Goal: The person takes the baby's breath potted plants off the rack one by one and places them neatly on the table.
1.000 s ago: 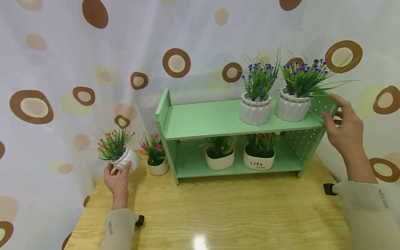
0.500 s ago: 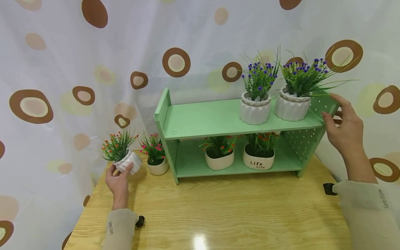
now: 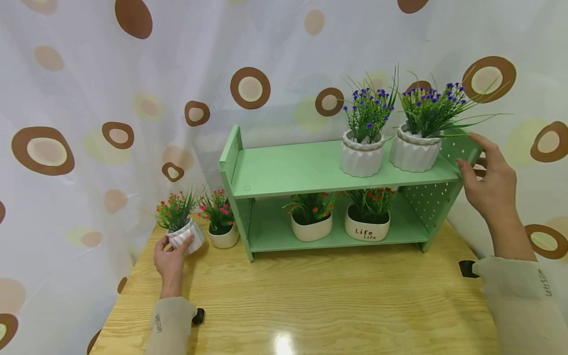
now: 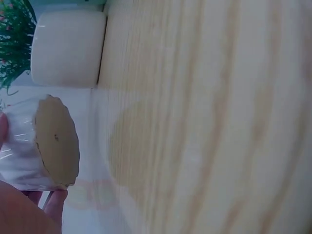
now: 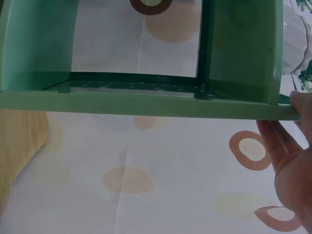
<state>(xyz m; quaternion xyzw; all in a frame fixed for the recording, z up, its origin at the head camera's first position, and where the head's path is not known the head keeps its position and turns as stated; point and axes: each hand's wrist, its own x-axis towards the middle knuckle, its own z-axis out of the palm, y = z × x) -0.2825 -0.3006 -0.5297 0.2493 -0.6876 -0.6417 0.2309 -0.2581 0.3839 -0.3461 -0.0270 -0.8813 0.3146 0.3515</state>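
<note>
My left hand grips a potted plant with orange flowers in a white fluted pot, thumb on the near side. The pot leans left above the table; its tan scalloped base faces the left wrist camera. Just to its right stands a cream pot with pink flowers. My right hand holds the upper right side panel of a green two-tier shelf, thumb in front and fingers behind. In the right wrist view, the fingers meet the panel edge.
Two white fluted pots with purple flowers stand on the right of the top tier. Two cream pots with orange-red flowers sit on the lower tier. Wooden table extends in front; a patterned curtain hangs behind.
My left hand has moved right and slightly down with the orange-flowered plant, which leans less now and is closer to the pink-flowered pot. The right hand and shelf have stayed put.
</note>
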